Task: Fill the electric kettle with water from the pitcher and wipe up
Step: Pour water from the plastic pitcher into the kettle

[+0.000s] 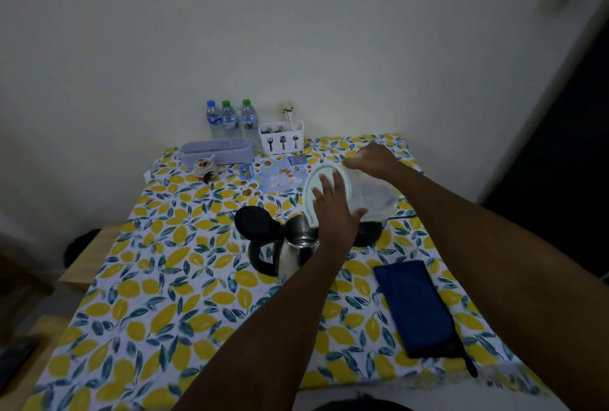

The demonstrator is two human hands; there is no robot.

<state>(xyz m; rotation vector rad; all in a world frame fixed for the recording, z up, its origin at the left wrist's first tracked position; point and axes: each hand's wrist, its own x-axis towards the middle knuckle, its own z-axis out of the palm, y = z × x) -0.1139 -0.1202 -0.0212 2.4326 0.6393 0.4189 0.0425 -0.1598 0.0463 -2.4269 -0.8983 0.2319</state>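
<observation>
A steel electric kettle (295, 250) with a black handle stands mid-table, its black lid (255, 223) flipped open to the left. A clear plastic pitcher (370, 194) with a pale green lid (316, 185) is tipped on its side over the kettle's mouth. My left hand (334, 213) presses flat on the pitcher's lid. My right hand (370, 158) grips the pitcher at its far side. The black kettle base (369, 232) sits under the pitcher, mostly hidden. A folded dark blue cloth (417, 307) lies at the right.
The table wears a lemon-print cloth (158, 295). At the back stand three water bottles (230, 119), a white cutlery caddy (281, 137), a grey basket (217, 150), a small jar (204, 166) and a picture card (276, 175). A cable (469, 364) trails past the blue cloth.
</observation>
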